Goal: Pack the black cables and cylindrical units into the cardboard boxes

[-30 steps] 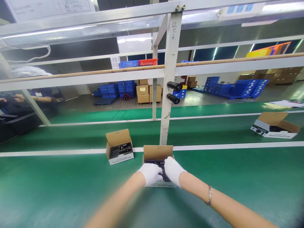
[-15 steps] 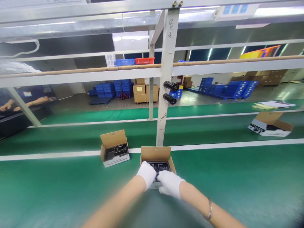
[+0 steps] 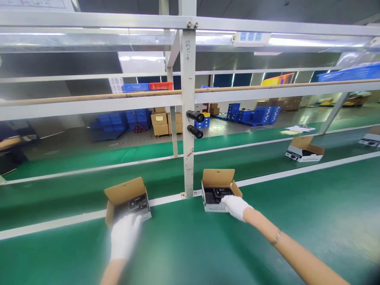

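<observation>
Two small open cardboard boxes with black contents lie on the green conveyor belt (image 3: 190,245). My right hand (image 3: 236,206), in a white glove, rests on the front edge of the right box (image 3: 218,190), fingers curled against it. My left hand (image 3: 124,236), also gloved and blurred by motion, reaches with fingers stretched toward the left box (image 3: 127,201) and is just short of its front edge.
A white upright post (image 3: 188,114) with two black knobs stands between the boxes. A third open box (image 3: 304,149) lies further along the far belt at the right, with papers behind it. Rails cross overhead. A person's arm shows at the far left.
My hands have parted: the left left the right-hand box and swung toward the left box. The right stays on the right box, which has shifted right past the post as my view turned.
</observation>
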Tool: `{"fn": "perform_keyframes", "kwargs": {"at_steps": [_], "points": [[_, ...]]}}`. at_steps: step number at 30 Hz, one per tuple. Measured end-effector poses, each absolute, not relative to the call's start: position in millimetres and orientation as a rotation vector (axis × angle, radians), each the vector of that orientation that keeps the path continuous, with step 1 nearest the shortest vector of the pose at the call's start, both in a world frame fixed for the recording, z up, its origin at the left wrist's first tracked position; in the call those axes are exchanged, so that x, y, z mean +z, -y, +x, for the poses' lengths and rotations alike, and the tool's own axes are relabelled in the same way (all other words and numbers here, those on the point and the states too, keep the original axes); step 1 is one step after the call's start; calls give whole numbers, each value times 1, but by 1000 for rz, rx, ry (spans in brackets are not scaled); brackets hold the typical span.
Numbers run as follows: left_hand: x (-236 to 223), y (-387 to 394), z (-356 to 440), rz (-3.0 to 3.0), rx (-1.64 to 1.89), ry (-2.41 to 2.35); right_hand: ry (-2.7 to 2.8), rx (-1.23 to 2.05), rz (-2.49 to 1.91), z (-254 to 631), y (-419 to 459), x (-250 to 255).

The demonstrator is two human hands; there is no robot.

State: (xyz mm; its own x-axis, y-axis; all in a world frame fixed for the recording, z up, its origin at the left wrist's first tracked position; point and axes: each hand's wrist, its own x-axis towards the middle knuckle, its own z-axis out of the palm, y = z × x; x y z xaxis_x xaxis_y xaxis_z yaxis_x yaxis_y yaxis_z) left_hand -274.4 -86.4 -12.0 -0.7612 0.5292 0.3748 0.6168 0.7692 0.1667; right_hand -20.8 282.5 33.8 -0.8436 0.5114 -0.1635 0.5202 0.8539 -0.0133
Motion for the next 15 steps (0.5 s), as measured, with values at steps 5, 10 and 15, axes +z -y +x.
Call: {"fn": "perform_keyframes", "kwargs": {"at_steps": [5, 10, 15], "points": [[-15, 78, -259, -864, -386, 2661, -2833, -26, 901, -107, -329, 61], [-8, 73, -259, -790, -403, 2656, -2927, -22, 938, -144, -325, 82], [-9, 73, -261, -799, -434, 2670, -3370, 32, 954, -139, -317, 148]]}}
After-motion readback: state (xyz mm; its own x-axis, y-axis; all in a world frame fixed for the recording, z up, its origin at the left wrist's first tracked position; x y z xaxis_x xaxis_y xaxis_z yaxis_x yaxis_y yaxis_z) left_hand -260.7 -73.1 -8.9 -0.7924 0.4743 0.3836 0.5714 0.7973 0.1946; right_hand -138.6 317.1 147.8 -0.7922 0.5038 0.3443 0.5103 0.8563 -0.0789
